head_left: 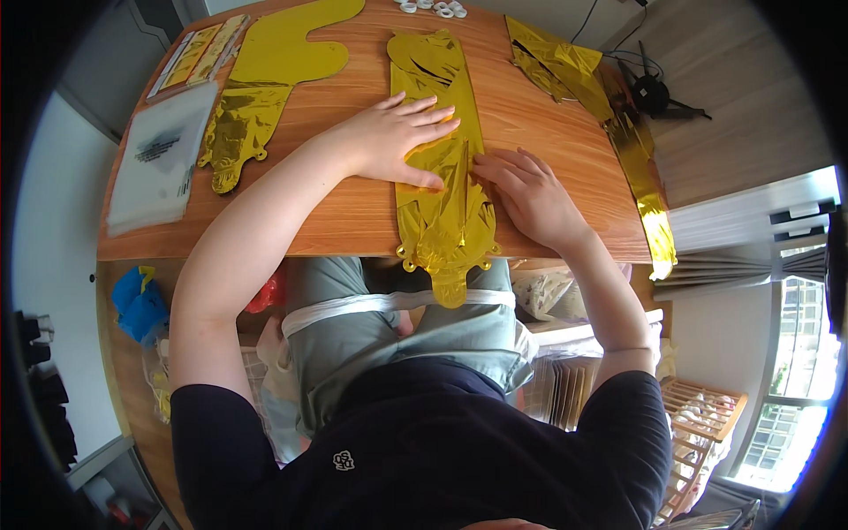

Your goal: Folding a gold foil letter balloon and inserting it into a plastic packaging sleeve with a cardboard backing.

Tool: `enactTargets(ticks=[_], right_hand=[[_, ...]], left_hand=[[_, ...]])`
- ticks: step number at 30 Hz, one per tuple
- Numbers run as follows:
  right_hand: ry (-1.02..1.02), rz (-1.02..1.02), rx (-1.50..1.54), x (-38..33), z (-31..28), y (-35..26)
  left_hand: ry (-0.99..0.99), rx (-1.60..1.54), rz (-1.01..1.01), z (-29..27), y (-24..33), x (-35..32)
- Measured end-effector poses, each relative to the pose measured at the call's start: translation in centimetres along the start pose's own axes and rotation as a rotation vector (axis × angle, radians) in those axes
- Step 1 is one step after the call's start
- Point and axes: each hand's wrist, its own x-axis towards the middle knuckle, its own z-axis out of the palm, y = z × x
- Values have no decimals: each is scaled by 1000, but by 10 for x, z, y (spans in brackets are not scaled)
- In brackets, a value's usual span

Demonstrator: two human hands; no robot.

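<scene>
A flat gold foil balloon (442, 221) lies lengthwise on the wooden table in front of me. Its tabbed, rounded near end hangs over the table's front edge, above my lap. My left hand (397, 141) rests palm down across its upper middle, fingers spread, thumb pointing right. At the balloon's right edge is my right hand (534, 194), its fingers bent and held together with the tips on the foil; the thumb is hidden under the hand. A lengthwise crease runs through the foil between both hands.
Another flat gold foil balloon (291, 53) lies at the far left, beside clear plastic bags (163, 155) and printed packets (199, 55). Long gold foil (618, 132) drapes along the table's right edge. Small white rings (433, 7) sit at the back, and a black device (652, 93) with cables stands right.
</scene>
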Motion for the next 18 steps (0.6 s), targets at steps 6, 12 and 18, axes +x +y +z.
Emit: enactTargets(ticks=[6, 12, 18], right_hand=[[-47, -52, 86, -35, -12, -7], [-93, -69, 190, -63, -25, -21], [39, -83, 169, -71, -2, -31]], left_hand=[[-18, -12, 74, -2, 24, -3], [-59, -21, 140, -4, 45, -6], [-67, -1, 111, -3, 58, -13]])
